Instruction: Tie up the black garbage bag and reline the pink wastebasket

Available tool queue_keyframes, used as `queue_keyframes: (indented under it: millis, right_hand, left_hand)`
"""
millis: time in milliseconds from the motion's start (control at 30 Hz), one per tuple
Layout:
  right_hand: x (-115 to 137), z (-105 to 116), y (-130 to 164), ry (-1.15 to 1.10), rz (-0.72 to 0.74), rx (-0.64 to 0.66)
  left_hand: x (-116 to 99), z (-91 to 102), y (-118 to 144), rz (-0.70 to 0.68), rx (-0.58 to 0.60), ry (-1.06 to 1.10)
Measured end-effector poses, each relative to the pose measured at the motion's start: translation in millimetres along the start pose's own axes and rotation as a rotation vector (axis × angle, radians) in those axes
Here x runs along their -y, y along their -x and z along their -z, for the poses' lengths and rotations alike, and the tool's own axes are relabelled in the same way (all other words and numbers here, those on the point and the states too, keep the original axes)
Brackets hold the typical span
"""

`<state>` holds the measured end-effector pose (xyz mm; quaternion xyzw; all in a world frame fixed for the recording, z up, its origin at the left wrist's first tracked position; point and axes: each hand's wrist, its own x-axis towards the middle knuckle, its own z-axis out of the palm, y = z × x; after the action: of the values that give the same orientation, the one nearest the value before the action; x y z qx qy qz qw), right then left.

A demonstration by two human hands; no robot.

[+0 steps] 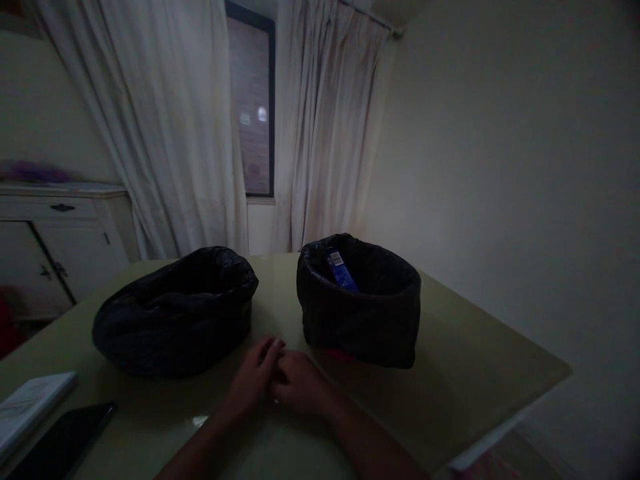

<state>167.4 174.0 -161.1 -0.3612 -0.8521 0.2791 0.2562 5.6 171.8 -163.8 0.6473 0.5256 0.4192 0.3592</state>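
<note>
My left hand (254, 375) and my right hand (300, 383) rest together on the table between two black-lined containers. Both hands are closed, with curled fingers touching each other, and I see no object in them. Left of them sits a wide container with a black plastic bag (175, 333) folded over its rim. To the right stands a rounder container, also lined with a black bag (360, 327). A blue box with a white barcode label (343, 270) leans inside it. A bit of red shows under its lower edge.
The pale green table (470, 373) has a corner at the right, near the wall. At the lower left lie a dark phone-like slab (65, 440) and a white box or book (33, 403). Behind are curtains (175, 133), a window and a white cabinet (75, 233).
</note>
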Motion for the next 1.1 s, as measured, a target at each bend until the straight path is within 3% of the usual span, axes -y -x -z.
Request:
queue_keyframes:
  millis: [167, 667, 1100]
  right_hand:
    - [-3.3, 2.5, 7.4, -0.238, 0.033, -0.031]
    - [-7.8, 5.4, 11.0, -0.189, -0.041, -0.016]
    - [-6.9, 7.2, 11.8, -0.190, -0.027, -0.028]
  left_hand:
    - [-17.2, -2.1, 9.4, -0.266, 0.209, -0.038]
    - [-19.3, 1.1, 8.1, -0.281, 0.289, -0.077]
    - [-20.9, 1.3, 7.5, -0.284, 0.276, -0.051]
